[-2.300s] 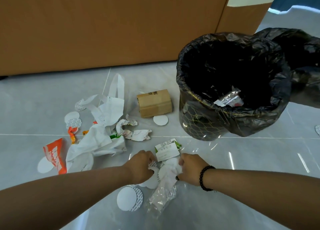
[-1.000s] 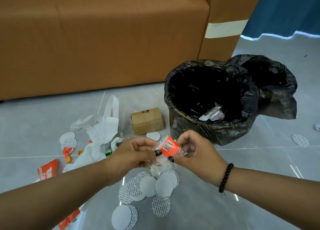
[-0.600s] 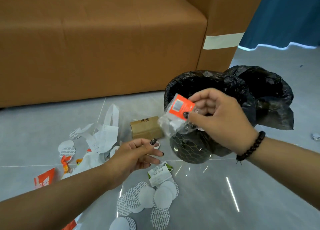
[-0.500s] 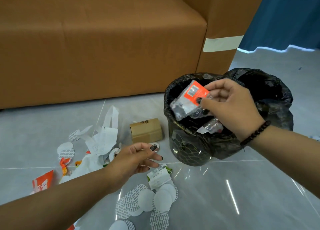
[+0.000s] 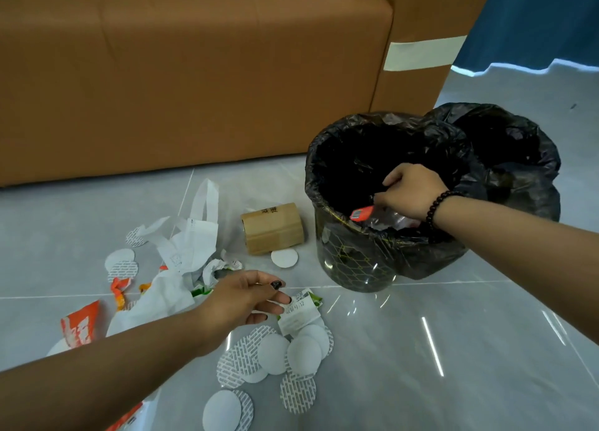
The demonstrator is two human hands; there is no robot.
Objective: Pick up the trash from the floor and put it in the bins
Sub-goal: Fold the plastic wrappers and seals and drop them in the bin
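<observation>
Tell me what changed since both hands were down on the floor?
The right hand lifted the clear wrapper with the orange label off the floor and lowered it into the near bin, fingers still on it. The left hand let go and now hovers open over the white label. The cardboard box, white bag and round stickers stayed put.

The right hand reaches into the nearer bin, and its fingers are turned away, so whether they grip the clear wrapper with the orange label cannot be told. The farther bin is partly hidden behind the nearer one, its inside too dark to read. The orange packet lies partly under the left forearm, and the sofa is cut off by the top and left edges.
</observation>
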